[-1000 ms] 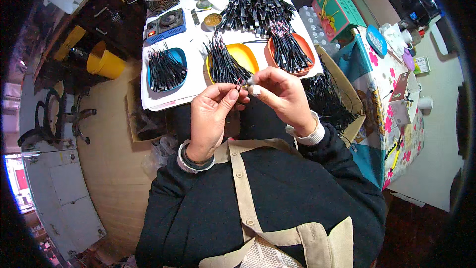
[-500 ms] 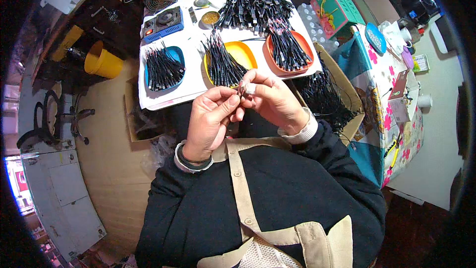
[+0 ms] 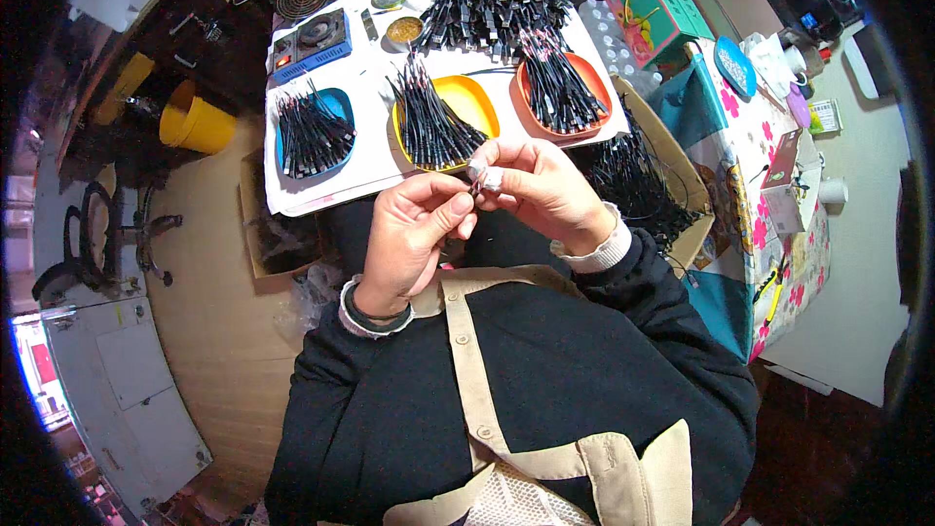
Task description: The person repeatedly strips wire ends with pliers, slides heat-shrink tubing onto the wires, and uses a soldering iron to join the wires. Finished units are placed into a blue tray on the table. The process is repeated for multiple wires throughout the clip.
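My L hand (image 3: 409,239) pinches a thin wire end (image 3: 474,191), R hand (image 3: 547,193) pinching it too, prob. b/c it's too fine to steady one-handed, near the bench (image 3: 373,141), w/ cable bundles (image 3: 429,117) in trays (image 3: 475,102) close by, seemingly for quick reach.

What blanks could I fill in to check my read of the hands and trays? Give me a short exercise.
The tray nearest the left hand and right hand is ____. Black cables lie in the row of ____ trays on the white-topped table. White coverings sit on the thumb and a finger of the ____ hand.
Missing words: yellow; three; right.
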### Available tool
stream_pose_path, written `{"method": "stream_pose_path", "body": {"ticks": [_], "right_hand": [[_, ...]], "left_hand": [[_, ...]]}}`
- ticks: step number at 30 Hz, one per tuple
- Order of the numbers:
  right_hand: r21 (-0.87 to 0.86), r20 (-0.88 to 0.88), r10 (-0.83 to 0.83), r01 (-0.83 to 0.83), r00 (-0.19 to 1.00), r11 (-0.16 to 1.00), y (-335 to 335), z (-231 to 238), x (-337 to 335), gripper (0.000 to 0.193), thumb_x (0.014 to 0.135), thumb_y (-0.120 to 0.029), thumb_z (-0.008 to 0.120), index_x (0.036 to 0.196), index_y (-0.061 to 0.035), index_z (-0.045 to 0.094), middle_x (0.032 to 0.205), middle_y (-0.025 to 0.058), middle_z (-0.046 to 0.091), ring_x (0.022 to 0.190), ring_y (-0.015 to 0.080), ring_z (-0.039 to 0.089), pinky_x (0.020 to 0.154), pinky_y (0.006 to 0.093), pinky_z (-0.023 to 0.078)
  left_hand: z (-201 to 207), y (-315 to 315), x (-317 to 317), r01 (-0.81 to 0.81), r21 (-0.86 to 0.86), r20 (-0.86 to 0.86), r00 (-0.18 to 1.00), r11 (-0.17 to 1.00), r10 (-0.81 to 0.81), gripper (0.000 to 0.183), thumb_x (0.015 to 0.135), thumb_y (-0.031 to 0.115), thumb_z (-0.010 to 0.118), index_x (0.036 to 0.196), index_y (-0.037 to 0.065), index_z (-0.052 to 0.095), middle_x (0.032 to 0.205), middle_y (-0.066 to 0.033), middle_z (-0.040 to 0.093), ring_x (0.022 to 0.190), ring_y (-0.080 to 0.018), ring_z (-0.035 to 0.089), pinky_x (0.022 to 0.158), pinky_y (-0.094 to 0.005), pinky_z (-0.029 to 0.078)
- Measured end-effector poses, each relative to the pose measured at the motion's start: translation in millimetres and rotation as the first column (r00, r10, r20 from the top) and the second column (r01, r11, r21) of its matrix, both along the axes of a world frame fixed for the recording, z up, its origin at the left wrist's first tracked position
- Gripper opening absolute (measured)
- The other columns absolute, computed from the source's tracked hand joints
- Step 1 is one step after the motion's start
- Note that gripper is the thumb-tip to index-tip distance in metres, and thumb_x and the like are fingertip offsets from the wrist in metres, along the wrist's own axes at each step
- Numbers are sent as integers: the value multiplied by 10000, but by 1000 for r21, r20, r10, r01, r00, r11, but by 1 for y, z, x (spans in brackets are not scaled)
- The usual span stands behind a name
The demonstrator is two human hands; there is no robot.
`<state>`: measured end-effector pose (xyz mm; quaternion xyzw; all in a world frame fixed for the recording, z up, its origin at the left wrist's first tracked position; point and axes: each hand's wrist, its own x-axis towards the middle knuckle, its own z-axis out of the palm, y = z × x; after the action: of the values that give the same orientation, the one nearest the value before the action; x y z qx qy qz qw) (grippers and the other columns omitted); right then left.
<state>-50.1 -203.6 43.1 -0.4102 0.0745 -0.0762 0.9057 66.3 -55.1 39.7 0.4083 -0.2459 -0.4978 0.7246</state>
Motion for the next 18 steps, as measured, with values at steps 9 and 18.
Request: {"method": "stream_pose_path", "body": {"ticks": [9, 18], "right_hand": [[339, -83, 118, -84, 990, 937, -3, -16, -2, 109, 919, -157, 587, 903, -52, 606, 812, 25, 599, 662, 89, 530, 547, 191, 399], [-975, 171, -681, 222, 712, -13, -132, -47, -10, 221, 884, -202, 639, 966, 2, 652, 787, 88, 646, 718, 169, 619, 659, 302, 487]], "left_hand": [[-3, -6, -4, -139, 88, 672, 740, 986, 44, 118, 920, 7, 600, 1003, -54, 656, 798, -58, 677, 629, -52, 551, 561, -186, 444], [-23, -32, 5, -56, 141, 226, 974, 988, 23, 115, 987, 78, 509, 1035, -20, 544, 731, -68, 595, 502, -27, 399, 473, -160, 322]]}}
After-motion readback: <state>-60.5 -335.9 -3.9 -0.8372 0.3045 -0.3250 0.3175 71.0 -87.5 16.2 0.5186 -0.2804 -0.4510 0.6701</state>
